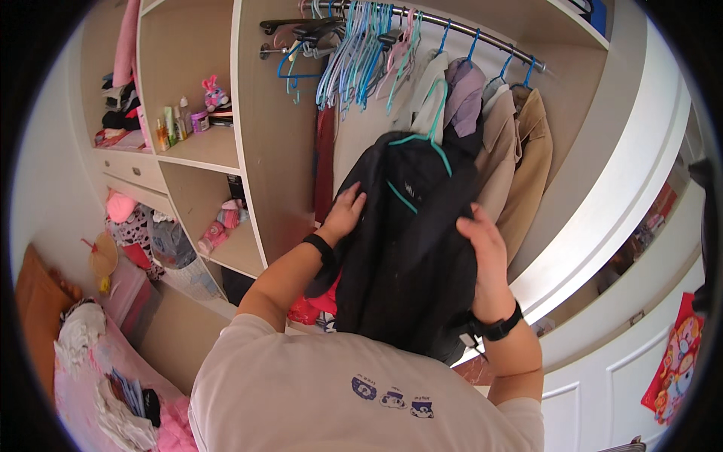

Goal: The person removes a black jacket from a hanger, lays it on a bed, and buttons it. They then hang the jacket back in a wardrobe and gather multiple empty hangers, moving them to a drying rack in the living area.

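A black garment [407,256] on a teal hanger [422,147] is held up at the centre of the frame, in front of an open wardrobe. The left hand [345,213] is laid on the garment's left shoulder with fingers spread and curled over the cloth, grasping it; a black band is worn on that wrist. The right hand [486,252] is closed over the garment's right edge, thumb in front and fingers behind the fabric, and a black watch [498,328] is seen on that wrist. The hanger's hook stands just above the collar; whether it touches the rail cannot be told.

Along the upper centre a metal rail [482,36] is seen, with a bunch of empty blue and pink hangers [354,53] crowded at its left part. To the right of the garment, 2 beige jackets [520,158] and a grey-lilac top [463,94] are hung from the rail. A dark red item [324,162] is hung to the garment's left.

In the upper left, bottles [172,124] and a pink toy [215,94] are kept on a shelf [199,151]. At the lower left, a bed with pink cloth [83,377] and scattered items is seen.
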The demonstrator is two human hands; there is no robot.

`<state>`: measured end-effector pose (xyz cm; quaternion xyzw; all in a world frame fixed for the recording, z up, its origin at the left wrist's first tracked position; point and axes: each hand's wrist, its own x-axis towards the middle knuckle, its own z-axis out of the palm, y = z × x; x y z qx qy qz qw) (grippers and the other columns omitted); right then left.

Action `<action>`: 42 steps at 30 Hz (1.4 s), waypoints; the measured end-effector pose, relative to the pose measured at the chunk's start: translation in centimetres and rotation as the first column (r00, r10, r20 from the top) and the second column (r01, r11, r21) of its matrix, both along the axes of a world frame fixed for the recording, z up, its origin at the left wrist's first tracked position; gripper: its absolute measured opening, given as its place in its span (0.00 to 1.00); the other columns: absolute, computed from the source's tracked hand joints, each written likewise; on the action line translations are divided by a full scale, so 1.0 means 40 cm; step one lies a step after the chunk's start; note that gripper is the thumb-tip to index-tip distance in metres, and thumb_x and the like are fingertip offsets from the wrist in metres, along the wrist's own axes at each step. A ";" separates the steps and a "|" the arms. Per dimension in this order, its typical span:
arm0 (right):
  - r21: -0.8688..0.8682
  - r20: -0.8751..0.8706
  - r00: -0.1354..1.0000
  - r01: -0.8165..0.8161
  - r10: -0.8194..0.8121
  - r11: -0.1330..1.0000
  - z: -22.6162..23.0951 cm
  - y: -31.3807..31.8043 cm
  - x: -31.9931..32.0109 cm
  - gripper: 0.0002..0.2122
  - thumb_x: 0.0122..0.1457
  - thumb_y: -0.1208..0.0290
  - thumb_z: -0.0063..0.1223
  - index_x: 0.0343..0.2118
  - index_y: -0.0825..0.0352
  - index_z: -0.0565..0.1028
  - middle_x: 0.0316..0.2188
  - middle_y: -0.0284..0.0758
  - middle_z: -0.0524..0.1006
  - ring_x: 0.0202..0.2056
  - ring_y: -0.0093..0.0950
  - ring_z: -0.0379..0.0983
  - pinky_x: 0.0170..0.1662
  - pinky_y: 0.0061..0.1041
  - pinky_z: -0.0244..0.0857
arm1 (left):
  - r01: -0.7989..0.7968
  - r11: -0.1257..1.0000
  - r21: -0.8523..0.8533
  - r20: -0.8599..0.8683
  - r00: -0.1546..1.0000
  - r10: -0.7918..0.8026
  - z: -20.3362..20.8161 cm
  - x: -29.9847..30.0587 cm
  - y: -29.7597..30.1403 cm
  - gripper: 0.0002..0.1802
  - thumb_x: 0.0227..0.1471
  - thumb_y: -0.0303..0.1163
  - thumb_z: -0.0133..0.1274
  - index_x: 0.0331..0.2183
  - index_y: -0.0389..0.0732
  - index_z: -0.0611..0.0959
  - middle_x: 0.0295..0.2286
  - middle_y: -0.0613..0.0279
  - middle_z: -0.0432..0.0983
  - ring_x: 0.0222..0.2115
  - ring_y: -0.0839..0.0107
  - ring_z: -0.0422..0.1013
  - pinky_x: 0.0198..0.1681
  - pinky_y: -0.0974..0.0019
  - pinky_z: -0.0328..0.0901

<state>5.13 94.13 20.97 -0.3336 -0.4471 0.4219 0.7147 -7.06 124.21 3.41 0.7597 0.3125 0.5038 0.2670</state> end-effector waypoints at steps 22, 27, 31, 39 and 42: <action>0.264 0.287 0.864 0.343 -0.413 0.901 0.446 0.578 0.132 0.06 0.54 0.73 0.57 0.31 0.69 0.75 0.27 0.31 0.76 0.30 0.24 0.72 0.36 0.22 0.66 | 0.436 0.888 -0.146 0.007 0.898 -0.440 -0.001 -0.193 0.112 0.19 0.61 0.39 0.50 0.47 0.35 0.80 0.46 0.51 0.74 0.49 0.60 0.69 0.54 0.65 0.62; 0.259 0.319 0.820 0.407 -0.475 0.876 0.458 0.673 0.141 0.07 0.53 0.72 0.58 0.31 0.69 0.75 0.28 0.32 0.76 0.30 0.24 0.71 0.35 0.24 0.65 | 0.358 0.929 -0.090 0.049 0.934 -0.355 -0.027 -0.264 0.131 0.14 0.58 0.36 0.54 0.42 0.37 0.82 0.41 0.50 0.75 0.43 0.60 0.73 0.48 0.63 0.67; 0.125 0.438 0.750 0.495 -0.495 0.860 0.446 0.721 0.173 0.09 0.52 0.69 0.59 0.34 0.68 0.75 0.25 0.32 0.75 0.28 0.26 0.71 0.34 0.25 0.66 | 0.343 0.931 -0.122 0.070 0.939 -0.337 -0.038 -0.305 0.148 0.13 0.57 0.35 0.55 0.40 0.38 0.83 0.40 0.52 0.75 0.42 0.62 0.73 0.46 0.64 0.68; 0.607 0.746 -0.265 0.649 -0.610 0.460 0.487 0.650 0.154 0.25 0.53 0.54 0.56 0.45 0.72 0.74 0.39 0.49 0.79 0.44 0.43 0.76 0.48 0.36 0.67 | 0.198 0.975 0.105 0.212 0.953 -0.217 0.110 -0.353 0.174 0.09 0.56 0.24 0.53 0.41 0.37 0.80 0.39 0.61 0.73 0.36 0.74 0.72 0.41 0.70 0.68; 0.522 0.738 -0.027 0.657 -0.674 0.545 0.535 0.662 0.102 0.29 0.54 0.51 0.56 0.50 0.73 0.72 0.42 0.46 0.77 0.43 0.38 0.73 0.48 0.33 0.66 | 0.069 0.966 0.250 0.413 0.895 -0.170 0.236 -0.332 0.186 0.10 0.58 0.23 0.51 0.43 0.36 0.78 0.39 0.61 0.73 0.39 0.75 0.71 0.43 0.70 0.67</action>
